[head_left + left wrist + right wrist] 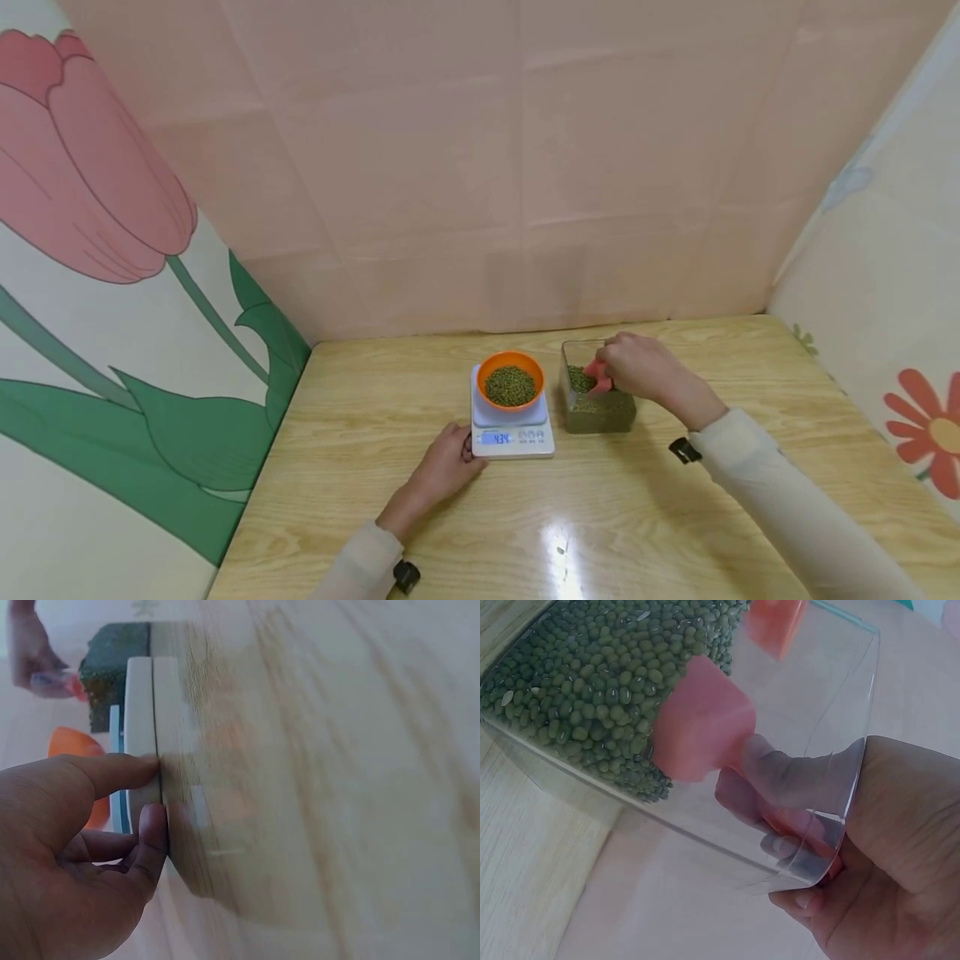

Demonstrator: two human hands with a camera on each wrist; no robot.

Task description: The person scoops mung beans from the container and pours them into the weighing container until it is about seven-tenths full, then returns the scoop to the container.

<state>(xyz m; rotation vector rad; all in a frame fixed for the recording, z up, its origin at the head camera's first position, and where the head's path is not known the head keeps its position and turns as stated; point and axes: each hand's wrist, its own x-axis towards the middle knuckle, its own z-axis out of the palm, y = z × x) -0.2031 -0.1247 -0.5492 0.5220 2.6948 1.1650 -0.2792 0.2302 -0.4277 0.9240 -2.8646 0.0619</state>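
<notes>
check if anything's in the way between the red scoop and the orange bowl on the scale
The clear container does: its left side in the head view stands between the red scoop inside and the orange bowl on the scale. Past that side, nothing visible blocks the way.

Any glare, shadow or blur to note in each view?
Head: white glare on the table near the bottom edge, soft shadow beside the right arm; left wrist: hazy, the orange bowl soft-edged; right wrist: beans fairly crisp, with small highlights.
</notes>
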